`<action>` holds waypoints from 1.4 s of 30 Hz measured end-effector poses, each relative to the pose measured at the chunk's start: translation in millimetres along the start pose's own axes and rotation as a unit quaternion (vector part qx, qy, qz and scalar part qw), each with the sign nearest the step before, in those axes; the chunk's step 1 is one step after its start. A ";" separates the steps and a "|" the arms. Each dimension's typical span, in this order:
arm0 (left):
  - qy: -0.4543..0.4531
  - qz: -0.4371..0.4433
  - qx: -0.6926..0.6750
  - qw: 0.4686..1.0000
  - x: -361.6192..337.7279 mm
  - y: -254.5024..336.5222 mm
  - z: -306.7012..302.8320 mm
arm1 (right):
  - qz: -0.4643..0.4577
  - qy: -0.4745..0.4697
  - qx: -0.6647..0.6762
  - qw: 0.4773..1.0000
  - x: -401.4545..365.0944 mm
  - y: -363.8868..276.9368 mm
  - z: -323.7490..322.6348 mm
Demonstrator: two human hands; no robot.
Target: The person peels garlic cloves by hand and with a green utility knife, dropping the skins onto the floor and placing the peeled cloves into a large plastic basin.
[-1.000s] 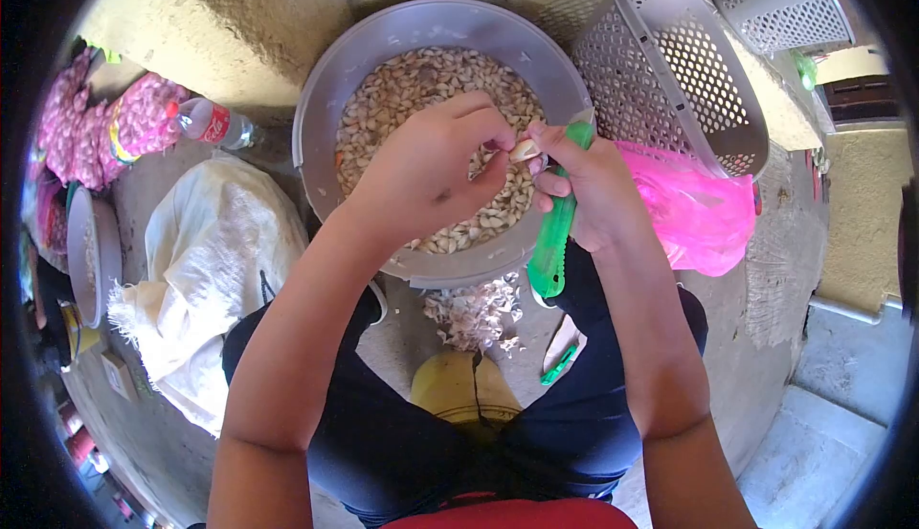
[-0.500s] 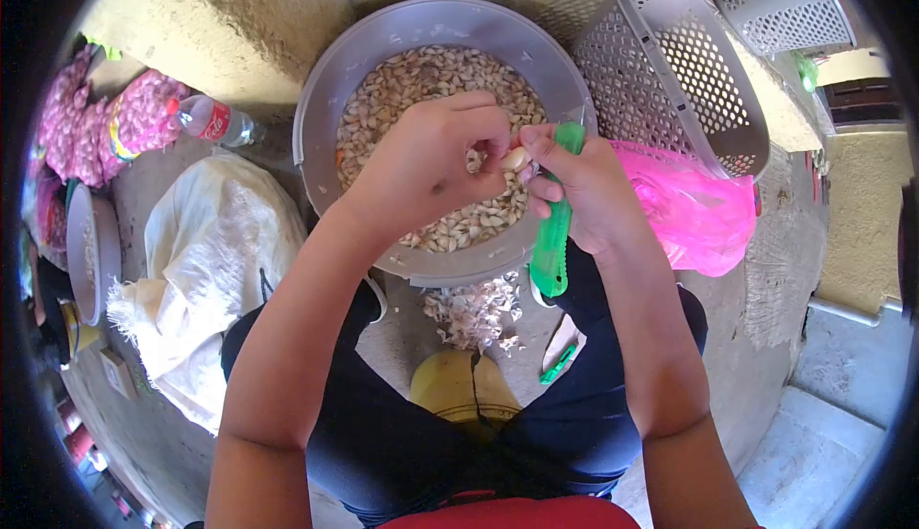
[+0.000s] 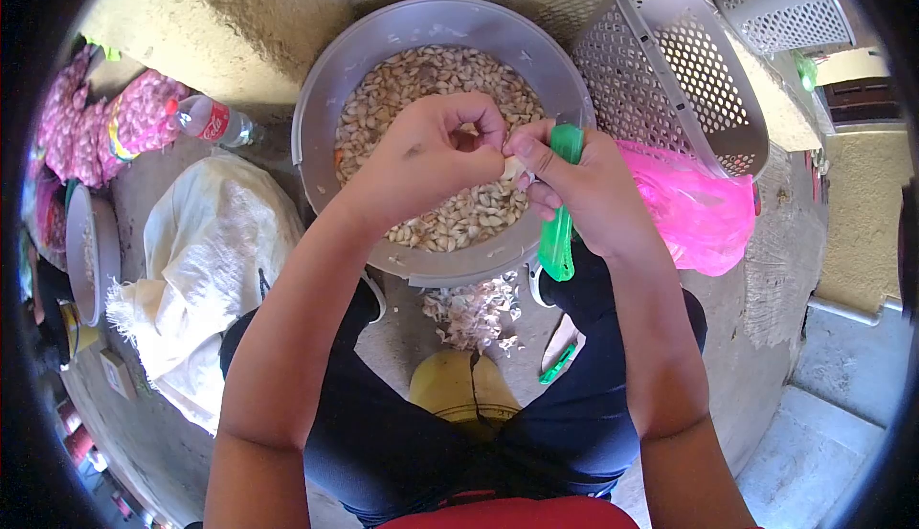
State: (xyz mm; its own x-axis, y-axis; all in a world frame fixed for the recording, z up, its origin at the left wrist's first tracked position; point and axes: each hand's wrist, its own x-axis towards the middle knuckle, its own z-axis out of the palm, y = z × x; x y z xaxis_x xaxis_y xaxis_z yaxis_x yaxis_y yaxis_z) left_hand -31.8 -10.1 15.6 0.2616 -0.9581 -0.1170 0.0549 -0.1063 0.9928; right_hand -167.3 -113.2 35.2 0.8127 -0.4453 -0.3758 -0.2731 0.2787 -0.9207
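Centre frame: left hand (image 3: pixel 431 160) pinches a garlic clove (image 3: pixel 514 167) in closed fingertips above the grey basin (image 3: pixel 325 98). Right hand (image 3: pixel 584 194) is wrapped round a green knife (image 3: pixel 557 242). Judgement: short, shallow strokes, blade clear of the thumb. Bare concrete floor (image 3: pixel 756 337); peel heap (image 3: pixel 474 311) below; perforated basket (image 3: pixel 670 60) upper right.

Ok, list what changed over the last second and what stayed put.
The left hand curled its fingers tighter, so the garlic clove in its grip, plain before, is now mostly hidden between the hands. The right hand drew the green-handled knife slightly upward. Nothing was taken up or let go. The bowl, peel pile, basket and pink bag stayed put.
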 end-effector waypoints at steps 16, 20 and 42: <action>0.011 0.029 0.081 0.996 0.4 2.3 -6.2 | 0.024 0.007 0.113 0.993 3.8 2.7 -1.5; 0.003 0.053 0.084 0.995 0.8 -0.7 -4.3 | -0.016 0.026 -0.008 1.000 4.1 6.8 1.1; 0.140 0.205 0.235 0.940 3.7 -19.5 14.6 | 0.011 0.076 0.000 0.997 8.3 11.0 4.5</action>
State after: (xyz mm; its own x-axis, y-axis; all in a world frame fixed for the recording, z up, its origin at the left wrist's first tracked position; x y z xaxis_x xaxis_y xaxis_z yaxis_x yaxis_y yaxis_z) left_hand -46.0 -15.4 -3.9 0.4149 -0.8433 0.3416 -0.5208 0.0877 0.8492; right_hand -161.3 -110.0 22.4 0.7195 -0.5625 -0.4072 -0.2895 0.2901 -0.9122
